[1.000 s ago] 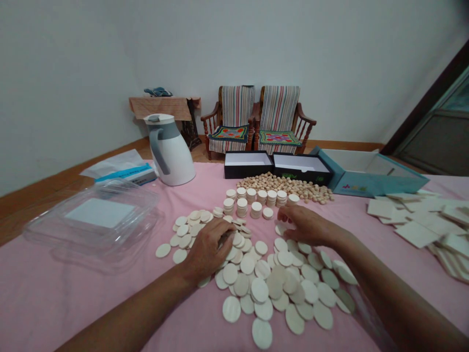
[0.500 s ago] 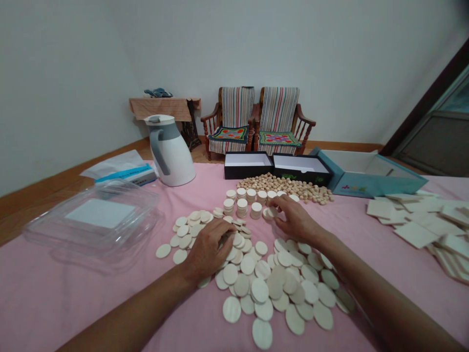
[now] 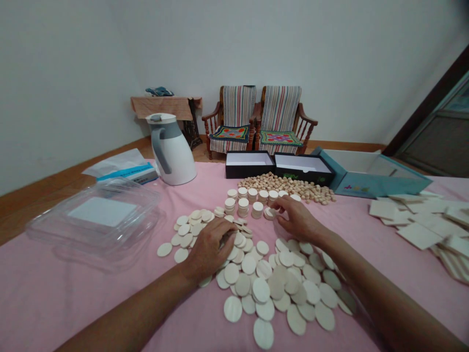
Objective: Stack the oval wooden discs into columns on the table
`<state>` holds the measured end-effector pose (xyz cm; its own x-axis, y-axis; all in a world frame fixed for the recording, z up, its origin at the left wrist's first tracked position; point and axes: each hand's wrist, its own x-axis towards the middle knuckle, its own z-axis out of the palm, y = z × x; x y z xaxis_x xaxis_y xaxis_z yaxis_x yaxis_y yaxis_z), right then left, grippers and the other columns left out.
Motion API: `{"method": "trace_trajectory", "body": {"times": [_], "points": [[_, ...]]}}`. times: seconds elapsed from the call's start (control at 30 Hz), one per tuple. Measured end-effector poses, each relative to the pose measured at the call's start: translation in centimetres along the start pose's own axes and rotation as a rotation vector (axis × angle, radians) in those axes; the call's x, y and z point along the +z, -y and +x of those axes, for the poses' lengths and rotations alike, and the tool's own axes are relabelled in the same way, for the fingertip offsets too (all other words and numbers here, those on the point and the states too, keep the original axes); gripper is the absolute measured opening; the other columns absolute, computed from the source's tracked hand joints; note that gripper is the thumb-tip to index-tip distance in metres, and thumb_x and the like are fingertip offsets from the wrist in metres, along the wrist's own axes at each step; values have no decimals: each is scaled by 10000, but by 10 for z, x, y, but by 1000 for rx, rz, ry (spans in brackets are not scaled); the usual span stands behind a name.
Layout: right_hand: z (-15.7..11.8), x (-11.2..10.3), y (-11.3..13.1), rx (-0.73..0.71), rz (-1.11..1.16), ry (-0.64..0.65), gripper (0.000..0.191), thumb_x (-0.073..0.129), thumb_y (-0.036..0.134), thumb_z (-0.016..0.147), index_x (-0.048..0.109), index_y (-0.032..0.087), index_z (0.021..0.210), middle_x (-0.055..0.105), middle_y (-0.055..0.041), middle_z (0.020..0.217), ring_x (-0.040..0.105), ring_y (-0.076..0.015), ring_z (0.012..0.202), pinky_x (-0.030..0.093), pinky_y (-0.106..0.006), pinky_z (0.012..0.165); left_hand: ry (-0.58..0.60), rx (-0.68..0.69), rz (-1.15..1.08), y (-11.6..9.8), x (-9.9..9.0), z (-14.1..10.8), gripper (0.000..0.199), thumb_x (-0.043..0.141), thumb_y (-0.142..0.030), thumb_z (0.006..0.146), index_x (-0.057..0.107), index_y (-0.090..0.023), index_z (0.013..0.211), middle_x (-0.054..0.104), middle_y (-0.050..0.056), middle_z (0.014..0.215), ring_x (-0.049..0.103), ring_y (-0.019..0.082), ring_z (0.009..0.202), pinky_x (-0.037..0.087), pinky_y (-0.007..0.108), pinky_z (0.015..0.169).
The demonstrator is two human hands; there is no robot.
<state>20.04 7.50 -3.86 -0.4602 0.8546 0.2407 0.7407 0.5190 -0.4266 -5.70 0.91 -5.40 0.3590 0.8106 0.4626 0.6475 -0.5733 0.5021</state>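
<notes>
My left hand (image 3: 210, 247) rests over a pile of round wooden discs (image 3: 261, 290), its fingers loosely curved and the thumb apart from them. Nothing shows in the gap between, and the undersides of the fingers are hidden. Farther forward, my right hand (image 3: 299, 218) has thumb and fingertips apart at the right side of a low stack of discs (image 3: 270, 213). Taller disc stacks stand beside and behind it, among them one stack (image 3: 243, 208) in the front row. Some tilted discs (image 3: 242, 226) lie just beyond my left fingertips.
Small wooden beads (image 3: 289, 186) are heaped before two black boxes (image 3: 249, 172) and a blue box (image 3: 381, 188). Square wooden pieces (image 3: 419, 234) lie at right. Clear plastic containers (image 3: 98, 220), a packet (image 3: 128, 173) and a white jug (image 3: 176, 159) stand left on the pink cloth (image 3: 120, 298).
The discs at my right fingertips, tilted before, now sit flatter as a low stack, and the fingers have loosened slightly. My left hand stays in place. The whole view has shifted slightly.
</notes>
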Motion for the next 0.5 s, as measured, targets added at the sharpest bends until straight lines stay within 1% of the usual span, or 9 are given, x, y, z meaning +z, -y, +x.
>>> {"method": "trace_trajectory", "body": {"times": [0.03, 0.07, 0.13, 0.17, 0.23, 0.3, 0.37, 0.43, 0.5], "points": [[-3, -7, 3, 8, 8, 78, 259, 510, 42, 692, 601, 162, 903, 599, -67, 887, 533, -163, 789, 414, -274, 712, -1, -1, 0, -1, 0, 0, 124, 497, -123, 833, 597, -174, 884, 615, 44, 850, 560, 169, 812, 443, 300, 742], [-6, -14, 7, 9, 24, 191, 249, 513, 42, 689, 607, 164, 885, 607, -58, 858, 538, -155, 761, 413, -262, 685, -3, -1, 1, -1, -1, 0, 124, 497, -123, 832, 599, -174, 883, 616, 45, 849, 561, 170, 812, 444, 300, 739], [-11, -26, 16, 10, 43, 435, 301, 524, 31, 665, 620, 165, 917, 620, -54, 864, 548, -148, 748, 410, -243, 652, -2, -1, 7, -2, -1, 1, 128, 496, -125, 831, 603, -173, 883, 619, 46, 848, 564, 170, 808, 446, 302, 735], [-14, -30, 20, 25, 34, 517, 353, 533, 22, 641, 621, 168, 950, 623, -53, 884, 550, -149, 758, 410, -240, 650, -2, -2, 10, -3, -1, 1, 130, 495, -128, 832, 606, -173, 883, 619, 46, 846, 565, 170, 804, 448, 302, 733], [-17, -34, 26, 22, 12, 601, 426, 553, 23, 606, 617, 176, 998, 617, -54, 927, 547, -157, 787, 412, -241, 658, -4, -2, 17, -3, -2, 1, 128, 494, -138, 836, 608, -174, 884, 619, 47, 839, 567, 169, 796, 451, 302, 730], [-18, -33, 27, -22, 3, 606, 444, 571, 38, 590, 616, 183, 1007, 605, -53, 948, 538, -161, 802, 413, -246, 667, -5, -1, 19, -3, -2, 2, 123, 493, -147, 841, 605, -175, 882, 620, 49, 840, 567, 170, 797, 454, 302, 731], [-18, -28, 26, -74, 8, 562, 419, 566, 35, 590, 620, 191, 975, 600, -47, 935, 532, -157, 793, 412, -246, 666, -2, 1, 19, -3, -2, 2, 122, 488, -148, 845, 601, -176, 881, 619, 53, 844, 565, 172, 798, 453, 303, 731], [-17, -25, 24, -84, 17, 483, 364, 551, 33, 607, 622, 196, 924, 606, -41, 897, 533, -154, 770, 409, -248, 657, 5, -2, 21, -3, -1, 1, 126, 482, -142, 847, 598, -176, 884, 617, 54, 845, 562, 174, 800, 450, 306, 732], [-14, -22, 22, -69, 24, 359, 293, 553, 63, 646, 616, 194, 901, 608, -41, 858, 535, -157, 750, 407, -257, 653, 9, -2, 21, -2, -1, 1, 128, 480, -135, 847, 594, -176, 887, 613, 52, 843, 558, 175, 801, 446, 309, 734]]}}
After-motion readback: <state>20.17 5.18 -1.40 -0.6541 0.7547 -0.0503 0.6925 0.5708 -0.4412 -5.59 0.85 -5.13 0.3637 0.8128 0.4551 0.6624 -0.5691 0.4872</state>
